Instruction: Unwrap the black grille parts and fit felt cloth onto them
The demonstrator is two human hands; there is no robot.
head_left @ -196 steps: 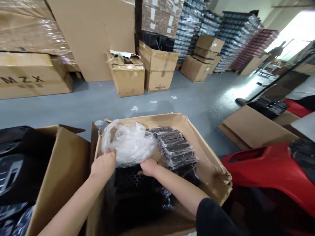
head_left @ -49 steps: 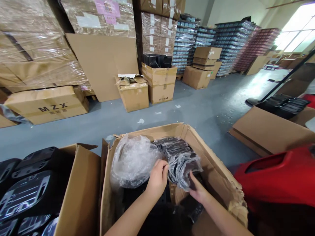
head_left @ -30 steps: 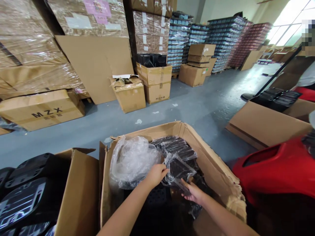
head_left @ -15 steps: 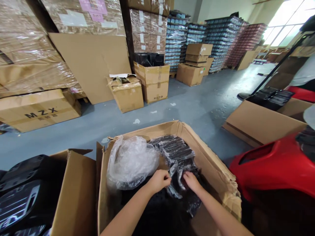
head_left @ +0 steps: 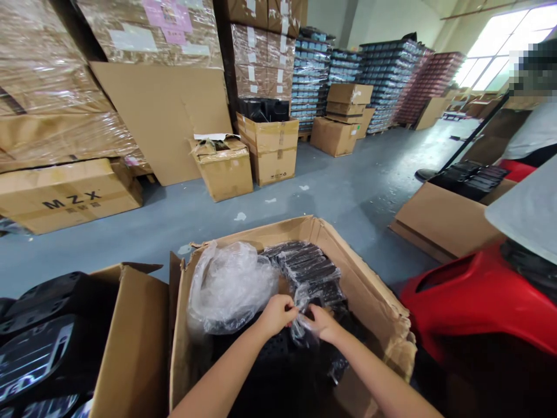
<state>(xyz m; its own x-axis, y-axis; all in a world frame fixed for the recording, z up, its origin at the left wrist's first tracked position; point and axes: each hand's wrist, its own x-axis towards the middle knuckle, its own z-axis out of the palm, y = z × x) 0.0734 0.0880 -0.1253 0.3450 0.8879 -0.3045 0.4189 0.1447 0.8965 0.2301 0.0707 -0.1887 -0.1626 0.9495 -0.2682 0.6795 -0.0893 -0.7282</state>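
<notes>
In the middle of an open cardboard box (head_left: 369, 278), my left hand (head_left: 279, 314) pinches the gathered edge of a clear plastic bag (head_left: 300, 332). Close beside it, my right hand (head_left: 321, 323) has its fingers closed on the same plastic. Just beyond both hands lies a row of dark parts (head_left: 307, 264) in clear wrapping. A crumpled heap of clear plastic (head_left: 235, 284) fills the box's far left corner. Black parts (head_left: 261, 371) lie below my forearms, too dark to make out.
Left of my box stands another carton (head_left: 134, 342) with black molded parts (head_left: 43, 331). A red plastic chair (head_left: 474, 296) is close on the right, beside a person in a white top (head_left: 531, 133). Wrapped pallets and cartons (head_left: 272, 148) line the far side of the floor.
My right hand has moved left to meet my left hand, and both now hold the plastic bunched together. At the right, the person's pale clothing reaches further into view.
</notes>
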